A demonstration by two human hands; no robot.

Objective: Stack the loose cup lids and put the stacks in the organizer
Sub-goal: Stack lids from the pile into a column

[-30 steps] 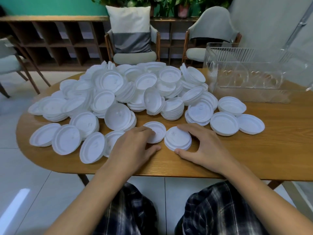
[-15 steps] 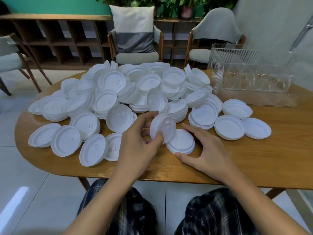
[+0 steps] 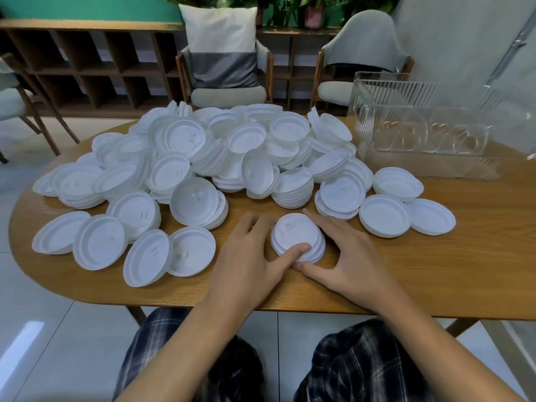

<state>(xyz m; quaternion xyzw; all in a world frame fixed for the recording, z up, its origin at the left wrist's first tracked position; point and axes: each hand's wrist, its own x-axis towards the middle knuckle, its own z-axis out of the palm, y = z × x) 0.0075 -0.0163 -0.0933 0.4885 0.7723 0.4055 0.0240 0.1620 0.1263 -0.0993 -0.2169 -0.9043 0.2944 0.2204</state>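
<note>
Place: café-style lounge or office break area; can't tell which.
Table: oval wooden table (image 3: 435, 271), wood-grain top.
Seating: two upholstered wood-frame armchairs across the table, middle armchair (image 3: 229, 94) with a two-tone pillow (image 3: 222, 39), right armchair (image 3: 368, 42) grey-backed; a third chair (image 3: 11, 100) at the left edge.
Storage: long open cubby shelving (image 3: 87, 62), dark wood, along the back.
Walls: teal wall (image 3: 87, 7) behind the shelving, grey wall (image 3: 464, 33) on the right.
Plants: potted plants (image 3: 290, 7) on the shelving top.
Floor: large pale glossy tiles (image 3: 43, 329).
Stock: big heap of white disposable cup lids (image 3: 232, 149) beside a clear plastic organizer (image 3: 429, 126); a drink-service quantity.
</note>
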